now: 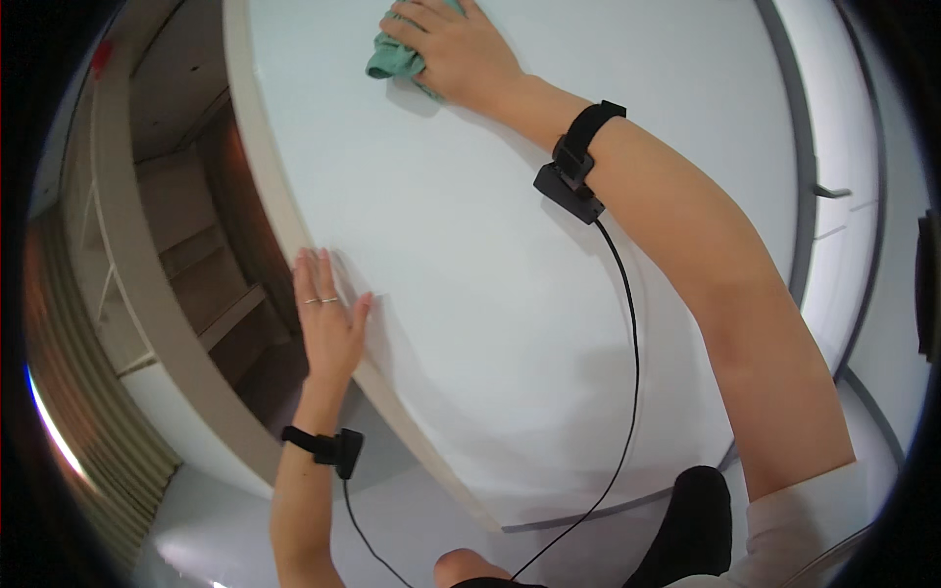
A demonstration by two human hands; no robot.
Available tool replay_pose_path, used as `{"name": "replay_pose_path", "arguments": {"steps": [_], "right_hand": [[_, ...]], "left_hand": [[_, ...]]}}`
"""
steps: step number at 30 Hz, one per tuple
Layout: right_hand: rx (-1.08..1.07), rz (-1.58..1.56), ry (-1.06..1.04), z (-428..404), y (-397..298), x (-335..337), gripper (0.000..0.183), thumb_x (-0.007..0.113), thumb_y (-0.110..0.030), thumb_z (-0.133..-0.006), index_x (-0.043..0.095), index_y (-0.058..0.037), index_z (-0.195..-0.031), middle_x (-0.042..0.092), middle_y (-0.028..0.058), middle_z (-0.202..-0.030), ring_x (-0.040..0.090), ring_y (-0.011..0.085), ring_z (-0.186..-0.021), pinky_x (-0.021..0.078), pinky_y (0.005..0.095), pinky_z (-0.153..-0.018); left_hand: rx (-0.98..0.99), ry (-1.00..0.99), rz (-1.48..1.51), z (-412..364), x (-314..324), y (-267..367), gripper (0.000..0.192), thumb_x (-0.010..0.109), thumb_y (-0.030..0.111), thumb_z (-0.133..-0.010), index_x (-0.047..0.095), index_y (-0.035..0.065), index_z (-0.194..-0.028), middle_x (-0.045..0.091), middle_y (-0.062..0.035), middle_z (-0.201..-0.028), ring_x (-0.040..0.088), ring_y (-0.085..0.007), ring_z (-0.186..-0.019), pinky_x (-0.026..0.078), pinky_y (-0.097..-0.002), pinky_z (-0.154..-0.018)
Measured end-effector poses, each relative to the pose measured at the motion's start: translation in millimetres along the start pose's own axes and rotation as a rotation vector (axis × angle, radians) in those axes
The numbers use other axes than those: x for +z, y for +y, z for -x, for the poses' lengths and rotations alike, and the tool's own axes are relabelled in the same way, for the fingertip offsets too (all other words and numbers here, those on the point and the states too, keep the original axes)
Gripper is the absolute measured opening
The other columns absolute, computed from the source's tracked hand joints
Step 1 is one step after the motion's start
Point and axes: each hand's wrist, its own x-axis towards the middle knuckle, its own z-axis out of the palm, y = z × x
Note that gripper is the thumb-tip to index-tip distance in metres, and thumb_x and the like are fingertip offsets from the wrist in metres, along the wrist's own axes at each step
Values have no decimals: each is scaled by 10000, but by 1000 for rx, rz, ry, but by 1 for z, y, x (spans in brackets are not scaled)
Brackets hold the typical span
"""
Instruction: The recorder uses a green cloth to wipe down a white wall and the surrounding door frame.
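Observation:
My right hand (467,55) presses a crumpled green cloth (393,60) against a smooth white wall panel (500,257) at the top of the view. Its fingers lie over the cloth, and the uppermost part is cut off by the picture's edge. Lower down at the left, my left hand (331,327) rests flat on the panel's pale edge trim (272,162), thumb spread away from the fingers. It holds nothing and wears two thin rings. A black strap with a small device (577,173) circles my right wrist, and a similar strapped device (342,450) is on the left.
Black cables (634,353) run from both wrist devices toward my body. Past the trim stand built-in shelves (213,294) and a pleated curtain (110,367). A grey frame (794,147) and a lever handle (832,192) are on the right. My dark-covered foot (698,507) is near the panel's base.

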Motion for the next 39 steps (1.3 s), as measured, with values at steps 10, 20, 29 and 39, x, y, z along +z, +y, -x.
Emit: {"name": "replay_pose_path", "arguments": {"steps": [10, 20, 29, 39], "right_hand": [[215, 385, 160, 117, 188, -166, 385, 605, -90, -853, 568, -7, -1227, 575, 217, -1288, 527, 406, -1227, 372, 540, -1082], [198, 357, 136, 121, 169, -168, 349, 595, -64, -850, 591, 16, -1189, 584, 261, -1243, 538, 458, -1136, 410, 530, -991], [371, 418, 110, 162, 130, -234, 395, 626, -95, -900, 557, -4, -1278, 550, 226, -1352, 520, 418, -1219, 367, 510, -1081], [171, 100, 47, 97, 27, -143, 418, 654, -146, -859, 592, -53, -1261, 565, 168, -1332, 511, 359, -1240, 334, 522, -1093]], "left_hand": [[174, 195, -215, -53, 40, -8, 638, 351, 431, -1054, 295, 71, -1578, 214, -195, -1646, 179, -355, -1529, 99, -530, -1223], [147, 248, -202, -70, 32, 3, 629, 315, 421, -1063, 261, 78, -1587, 211, -173, -1651, 183, -347, -1529, 116, -522, -1226], [240, 246, -175, -71, 34, 12, 625, 367, 395, -1055, 278, 67, -1580, 231, -171, -1644, 211, -336, -1522, 149, -511, -1226], [422, 152, 365, -129, 8, 121, 718, 625, 207, -976, 255, 72, -1577, 290, -180, -1610, 295, -372, -1474, 264, -442, -1207]]}}
